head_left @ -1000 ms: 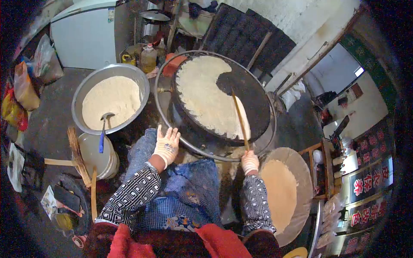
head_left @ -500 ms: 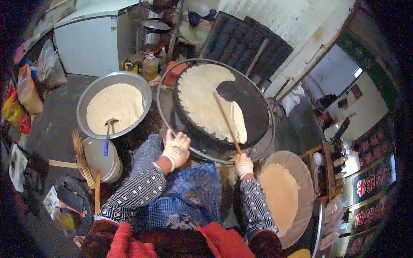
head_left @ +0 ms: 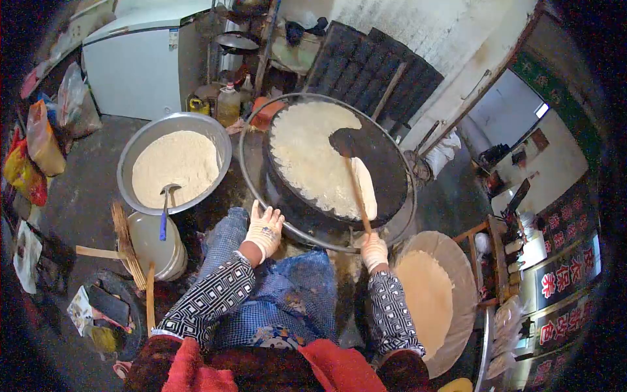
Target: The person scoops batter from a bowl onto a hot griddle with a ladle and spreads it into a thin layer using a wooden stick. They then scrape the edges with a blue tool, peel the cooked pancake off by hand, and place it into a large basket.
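My right hand point(head_left: 374, 251), in a pale glove, is closed round the handle of a wooden spreader point(head_left: 358, 193), whose far end reaches onto the batter. Pale batter point(head_left: 307, 153) covers the left and upper part of a round dark griddle point(head_left: 388, 173), with a thicker strip along its lower right. My left hand point(head_left: 265, 233), gloved too, rests at the near left of the metal ring point(head_left: 245, 171) around the griddle, fingers apart and holding nothing.
A metal basin point(head_left: 124, 153) of batter with a blue-handled ladle point(head_left: 163, 222) stands at left, above a white bucket point(head_left: 173, 251) with a brush point(head_left: 127, 245). Another wide basin point(head_left: 462, 300) holds tan batter at right. Bottles point(head_left: 228, 104) stand behind.
The far end of the spreader has swung right and nearer, towards the thick strip of batter. My right hand has shifted slightly right, and my left hand slightly left.
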Tool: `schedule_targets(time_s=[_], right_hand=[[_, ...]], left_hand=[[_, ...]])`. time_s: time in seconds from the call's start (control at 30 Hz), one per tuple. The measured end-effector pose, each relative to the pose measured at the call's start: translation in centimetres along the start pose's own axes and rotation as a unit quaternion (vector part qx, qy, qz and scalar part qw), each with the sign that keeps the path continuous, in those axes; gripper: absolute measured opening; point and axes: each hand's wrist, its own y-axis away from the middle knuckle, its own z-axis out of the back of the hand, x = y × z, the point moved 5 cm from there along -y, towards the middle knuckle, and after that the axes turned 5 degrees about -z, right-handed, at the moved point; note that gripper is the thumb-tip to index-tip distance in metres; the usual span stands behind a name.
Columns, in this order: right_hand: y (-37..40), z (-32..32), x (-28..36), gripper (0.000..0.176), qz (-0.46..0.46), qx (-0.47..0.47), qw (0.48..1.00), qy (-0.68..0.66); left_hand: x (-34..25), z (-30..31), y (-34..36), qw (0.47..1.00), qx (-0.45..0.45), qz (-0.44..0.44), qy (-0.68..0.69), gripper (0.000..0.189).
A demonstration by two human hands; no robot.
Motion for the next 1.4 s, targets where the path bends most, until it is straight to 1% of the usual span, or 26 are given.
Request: schedule_targets(time_s=[0.03,0.07,0.13,0.2,0.27,0.33,0.4,0.47,0.53,0.57,0.6,0.67,0.73,0.77,0.8,0.9,0.97,1.0,1.07,1.13,1.17,1.2,1.27,1.3,1.33,1.4], right_hand=[[2.0,2.2,2.8,0.031,-0.01,0.041,0.996,0.073],[1.8,-0.4,1.3,0.032,0.013,0.039,0.993,0.107],[0.9,0.1,-1.1,0.034,-0.065,0.046,0.996,0.038],[-0.1,-0.3,-1.9,0.035,-0.055,0.021,0.996,0.06],[0.3,1.9,1.2,0.036,-0.053,0.023,0.997,0.042],[0.8,1.7,1.3,0.032,0.0,0.033,0.995,0.098],[-0.7,0.9,-1.5,0.03,-0.07,0.016,0.996,0.059],[-0.6,1.1,-0.1,0.029,-0.044,0.02,0.997,0.059],[1.3,2.3,3.3,0.028,0.003,0.008,0.999,0.046],[2.1,0.9,3.8,0.025,0.068,-0.001,0.997,0.048],[3.8,0.4,4.4,0.025,0.06,0.059,0.995,-0.058],[3.3,-0.8,2.2,0.026,0.113,-0.027,0.993,-0.003],[0.0,0.1,-0.2,0.03,-0.013,-0.009,1.0,0.006],[-0.5,0.8,-0.6,0.033,-0.021,-0.027,0.999,0.041],[-1.2,1.1,-0.3,0.033,0.014,-0.028,0.998,0.047],[-1.1,1.2,0.8,0.031,0.007,-0.039,0.997,0.07],[-0.7,-0.6,-1.7,0.029,-0.02,-0.01,0.999,-0.032],[-1.5,-0.4,-2.5,0.028,0.024,-0.046,0.997,0.059],[-2.1,0.0,-1.8,0.025,0.016,-0.089,0.993,0.077],[-1.2,0.7,0.3,0.025,0.017,-0.069,0.995,0.066],[0.3,1.4,1.8,0.024,0.058,-0.051,0.994,0.076],[1.1,0.7,1.9,0.024,0.049,-0.043,0.996,0.063],[2.8,-0.7,1.0,0.023,0.087,-0.028,0.992,0.09],[1.7,-0.6,-0.2,0.025,0.034,0.004,0.996,0.078],[0.5,-0.3,-1.6,0.028,-0.067,0.02,0.997,0.044],[-0.2,0.8,-1.2,0.031,-0.018,-0.014,1.0,0.01]], left_hand=[[0.3,0.5,0.2,1.0,-0.003,0.008,-0.019,0.059],[0.6,0.9,0.2,1.0,-0.004,0.017,-0.013,0.058],[1.5,1.6,0.7,1.0,-0.01,0.024,-0.014,0.056],[2.3,0.9,0.1,0.999,0.0,0.037,-0.017,0.054],[3.2,0.3,-0.1,0.998,0.014,0.068,-0.006,0.049],[3.8,0.6,-0.4,0.996,0.023,0.079,-0.017,0.046],[4.7,0.6,-0.8,0.995,0.019,0.09,-0.024,0.048],[4.5,1.6,-0.6,0.993,0.019,0.106,-0.056,0.053],[2.0,2.9,-0.6,0.998,0.011,0.065,-0.009,0.061],[0.0,3.2,-0.3,0.998,0.015,0.039,0.035,0.061],[-1.7,3.1,0.1,0.996,0.021,0.012,0.081,0.06],[-4.1,2.4,1.3,0.999,-0.016,0.005,0.05,0.063],[-4.1,0.9,1.0,0.998,-0.036,0.007,-0.042,0.054],[-3.7,1.2,1.1,0.998,-0.03,0.003,-0.049,0.052],[-3.4,1.5,1.2,0.998,-0.024,-0.002,-0.056,0.051],[-2.4,0.4,0.6,0.998,-0.02,-0.004,-0.056,0.053],[-2.2,0.6,0.9,0.998,-0.003,0.0,-0.059,0.05],[-2.1,0.6,0.8,0.998,0.002,-0.007,-0.064,0.05],[-1.0,0.8,0.9,0.998,-0.015,0.002,-0.055,0.048],[-0.4,0.6,0.9,0.998,0.0,0.006,-0.058,0.051],[0.0,0.7,0.6,0.999,0.001,0.015,-0.05,0.053],[0.3,0.4,0.5,0.999,0.003,0.025,-0.04,0.057],[1.0,0.4,0.6,0.998,-0.027,0.027,-0.054,0.06],[1.3,-0.1,0.6,0.998,-0.026,0.025,-0.06,0.06],[1.9,-0.6,0.5,0.997,-0.035,0.026,-0.07,0.06],[2.5,0.0,0.5,0.996,-0.043,0.031,-0.072,0.057]])
